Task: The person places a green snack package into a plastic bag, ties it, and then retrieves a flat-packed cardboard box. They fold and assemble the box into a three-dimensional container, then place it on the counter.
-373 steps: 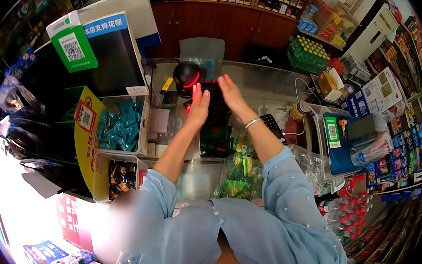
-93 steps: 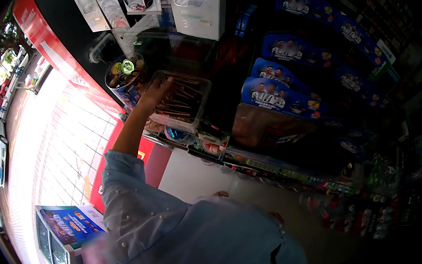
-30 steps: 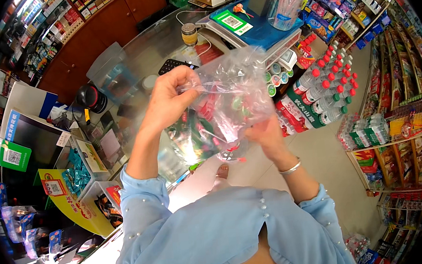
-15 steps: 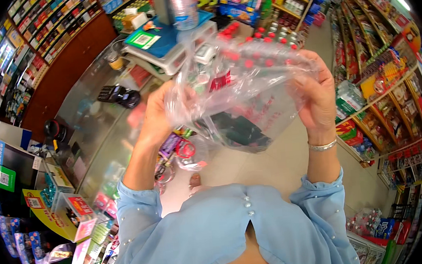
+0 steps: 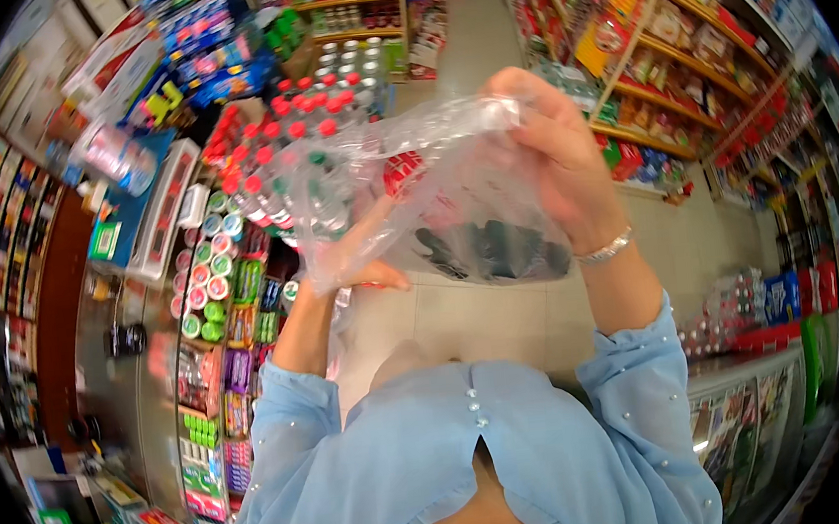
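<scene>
A clear plastic bag (image 5: 452, 174) with red print hangs spread between my hands in front of my chest. Several dark greenish, rounded items (image 5: 499, 252) lie at its bottom; their kind is not clear through the film. My right hand (image 5: 563, 165), a silver bracelet at its wrist, pinches the bag's upper right rim. On the other side, my left hand (image 5: 364, 252) reaches into the bag's mouth, fingers stretched and thumb apart, with the film draped around the wrist and hand.
Red-capped bottles (image 5: 303, 122) stand in rows beyond my left hand. Stacked round tubs (image 5: 207, 281) and small packets line the glass counter (image 5: 126, 387) at left. Snack shelves (image 5: 661, 61) rise at right. A glass-topped chest (image 5: 753, 422) stands at lower right, and tiled floor (image 5: 475, 322) lies below.
My view has swung to the right, so the counter sits farther left. My left hand has gone from gripping the bag's edge to spread fingers inside its mouth. My right hand still grips the rim.
</scene>
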Motion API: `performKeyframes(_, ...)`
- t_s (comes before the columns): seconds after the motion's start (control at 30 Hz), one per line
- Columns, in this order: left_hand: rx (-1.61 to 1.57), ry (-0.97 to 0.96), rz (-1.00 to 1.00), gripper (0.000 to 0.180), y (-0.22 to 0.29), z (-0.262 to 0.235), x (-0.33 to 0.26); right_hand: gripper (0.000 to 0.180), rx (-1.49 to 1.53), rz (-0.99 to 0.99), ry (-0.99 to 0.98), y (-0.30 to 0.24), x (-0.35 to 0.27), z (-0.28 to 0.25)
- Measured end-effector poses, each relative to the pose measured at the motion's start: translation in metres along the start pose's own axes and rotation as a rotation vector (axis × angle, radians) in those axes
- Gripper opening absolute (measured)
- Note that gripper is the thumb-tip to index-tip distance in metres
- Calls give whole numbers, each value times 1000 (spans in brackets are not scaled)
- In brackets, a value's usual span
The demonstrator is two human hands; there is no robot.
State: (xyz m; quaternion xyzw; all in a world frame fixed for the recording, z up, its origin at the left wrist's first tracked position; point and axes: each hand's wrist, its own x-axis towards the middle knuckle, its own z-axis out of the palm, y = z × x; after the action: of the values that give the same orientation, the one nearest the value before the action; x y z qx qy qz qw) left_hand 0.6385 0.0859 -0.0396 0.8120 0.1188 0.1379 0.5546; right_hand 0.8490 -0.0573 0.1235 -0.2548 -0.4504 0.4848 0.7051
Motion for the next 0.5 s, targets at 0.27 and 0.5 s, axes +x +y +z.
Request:
performKeyframes(0.27, -492, -240, 11, 52, 48, 116, 180, 12, -383, 19, 309, 33, 39, -118)
performKeyframes(0.5, -1167, -93, -83, 26, -27, 56, 306, 46, -779, -52, 415, -35, 102, -244)
